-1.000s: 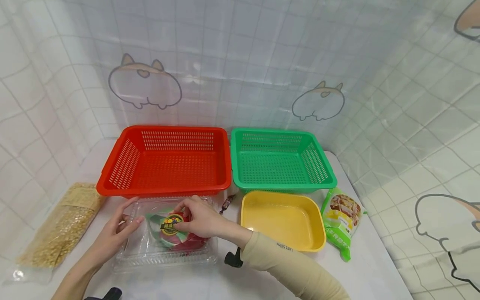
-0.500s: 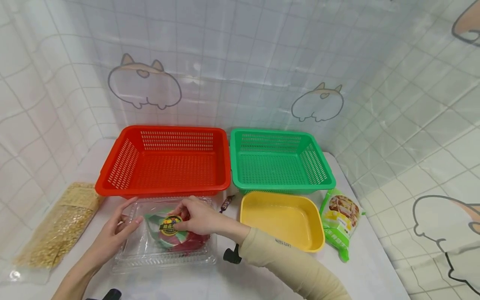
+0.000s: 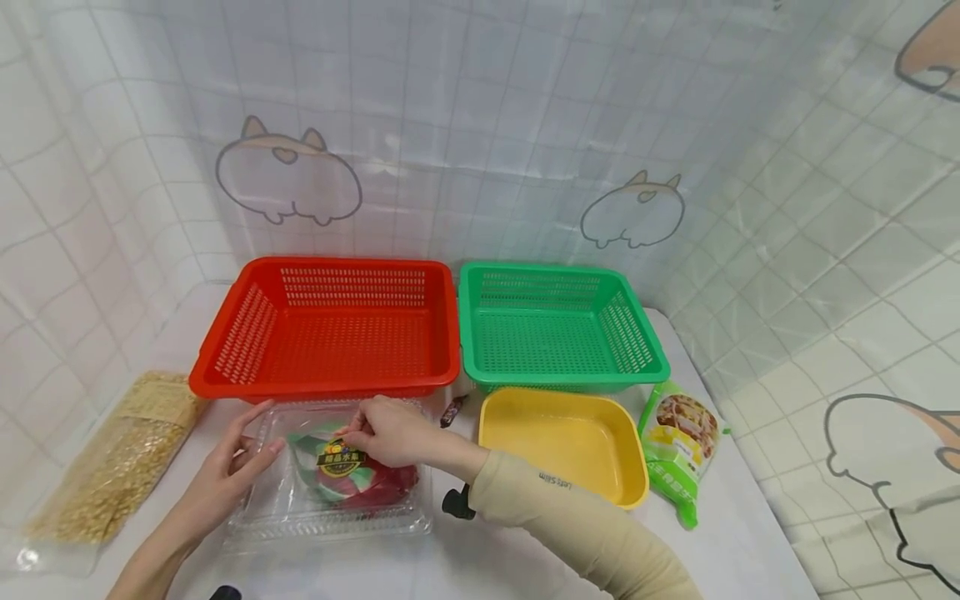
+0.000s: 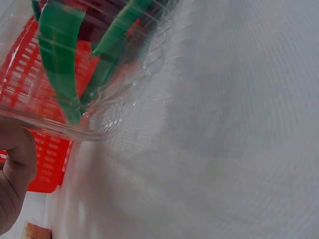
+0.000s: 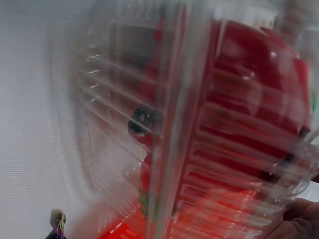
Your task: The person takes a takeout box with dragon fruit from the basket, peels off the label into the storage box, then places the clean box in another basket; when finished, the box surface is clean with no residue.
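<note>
A clear plastic clamshell box [image 3: 300,521] lies on the table with its lid down; a dragon fruit [image 3: 393,483], red with long green scales, shows through it. On the lid is a round black-and-gold label [image 3: 339,467]. My left hand [image 3: 225,471] holds the box's left side, thumb at the lid's edge. The left wrist view has the curled fingers [image 4: 17,169] right at the box rim. Over the lid, my right hand [image 3: 393,433] pinches at the label's upper edge, thumb and index fingertip together. Part of the fruit is hidden behind it.
A red basket [image 3: 198,379] and a green basket [image 3: 468,371] stand behind. To the right are a yellow tub [image 3: 570,458] and a green snack bag [image 3: 678,450]. A bag of grains [image 3: 123,467] lies left. A small dark wrapped piece [image 3: 452,411] sits beside the box.
My right thumb has moved from the label's right side up to its upper edge, next to the index finger, uncovering more of the label. The left hand keeps its place.
</note>
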Demonstrator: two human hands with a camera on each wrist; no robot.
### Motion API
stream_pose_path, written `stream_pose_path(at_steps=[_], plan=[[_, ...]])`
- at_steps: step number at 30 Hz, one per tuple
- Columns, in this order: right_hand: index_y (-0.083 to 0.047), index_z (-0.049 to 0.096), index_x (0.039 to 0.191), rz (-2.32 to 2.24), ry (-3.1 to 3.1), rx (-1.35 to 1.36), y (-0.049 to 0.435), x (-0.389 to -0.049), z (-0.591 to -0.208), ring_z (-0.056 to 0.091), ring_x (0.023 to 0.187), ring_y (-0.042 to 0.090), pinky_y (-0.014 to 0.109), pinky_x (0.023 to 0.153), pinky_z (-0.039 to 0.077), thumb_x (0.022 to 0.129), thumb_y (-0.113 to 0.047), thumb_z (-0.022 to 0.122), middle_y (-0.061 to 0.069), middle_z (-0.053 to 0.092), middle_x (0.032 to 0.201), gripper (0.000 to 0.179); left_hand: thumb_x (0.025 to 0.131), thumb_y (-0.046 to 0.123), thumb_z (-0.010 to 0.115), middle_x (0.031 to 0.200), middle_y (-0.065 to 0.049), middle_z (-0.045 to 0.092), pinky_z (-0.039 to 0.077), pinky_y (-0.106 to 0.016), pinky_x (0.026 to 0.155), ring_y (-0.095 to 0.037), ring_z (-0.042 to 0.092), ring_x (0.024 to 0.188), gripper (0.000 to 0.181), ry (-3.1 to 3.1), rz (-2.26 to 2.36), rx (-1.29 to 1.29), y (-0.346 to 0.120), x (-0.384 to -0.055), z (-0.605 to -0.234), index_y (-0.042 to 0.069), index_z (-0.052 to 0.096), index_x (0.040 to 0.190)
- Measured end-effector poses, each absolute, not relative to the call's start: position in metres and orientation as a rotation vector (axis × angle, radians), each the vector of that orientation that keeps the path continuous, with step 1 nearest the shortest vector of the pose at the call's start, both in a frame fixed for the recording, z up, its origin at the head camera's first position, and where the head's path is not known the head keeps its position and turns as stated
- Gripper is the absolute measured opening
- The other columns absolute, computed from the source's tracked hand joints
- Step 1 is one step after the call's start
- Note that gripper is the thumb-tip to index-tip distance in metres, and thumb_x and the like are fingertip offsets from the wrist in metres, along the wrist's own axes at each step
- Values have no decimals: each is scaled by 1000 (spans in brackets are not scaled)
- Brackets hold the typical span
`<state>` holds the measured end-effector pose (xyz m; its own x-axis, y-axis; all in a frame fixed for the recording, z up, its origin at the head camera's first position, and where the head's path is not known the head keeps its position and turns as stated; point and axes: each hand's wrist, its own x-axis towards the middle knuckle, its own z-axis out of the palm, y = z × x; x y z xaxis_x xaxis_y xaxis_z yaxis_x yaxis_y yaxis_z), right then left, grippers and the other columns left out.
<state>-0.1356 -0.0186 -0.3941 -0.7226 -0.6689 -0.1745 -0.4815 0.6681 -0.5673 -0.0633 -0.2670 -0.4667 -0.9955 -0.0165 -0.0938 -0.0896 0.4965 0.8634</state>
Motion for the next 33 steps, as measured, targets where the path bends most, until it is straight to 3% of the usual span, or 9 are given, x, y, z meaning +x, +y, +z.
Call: stream_pose_path(at_steps=[14, 22, 33], plan=[[-18, 66, 86, -656, 2530, -933, -17, -136, -394, 48, 71, 3, 17, 62, 35, 98, -32, 62, -12, 55, 79, 19, 103, 34, 55, 97, -11, 40, 35, -29, 55, -14, 41, 70, 70, 2650, 1512, -114, -267, -64, -467, 22, 15, 159], [-19, 62, 86, -613, 2539, -941, -16, -136, -397, 47, 79, 3, 17, 70, 36, 98, -33, 61, -11, 52, 86, 19, 103, 33, 54, 97, -10, 40, 35, -29, 55, -14, 42, 69, 70, 2629, 1523, -123, -266, -64, -466, 23, 14, 160], [-17, 57, 90, -694, 2434, -924, -11, -138, -398, 47, 83, 5, 17, 71, 40, 101, -29, 55, -8, 51, 90, 17, 103, 30, 55, 95, -9, 40, 35, -29, 53, -14, 41, 65, 69, 2650, 1545, -107, -268, -65, -471, 24, 16, 159]])
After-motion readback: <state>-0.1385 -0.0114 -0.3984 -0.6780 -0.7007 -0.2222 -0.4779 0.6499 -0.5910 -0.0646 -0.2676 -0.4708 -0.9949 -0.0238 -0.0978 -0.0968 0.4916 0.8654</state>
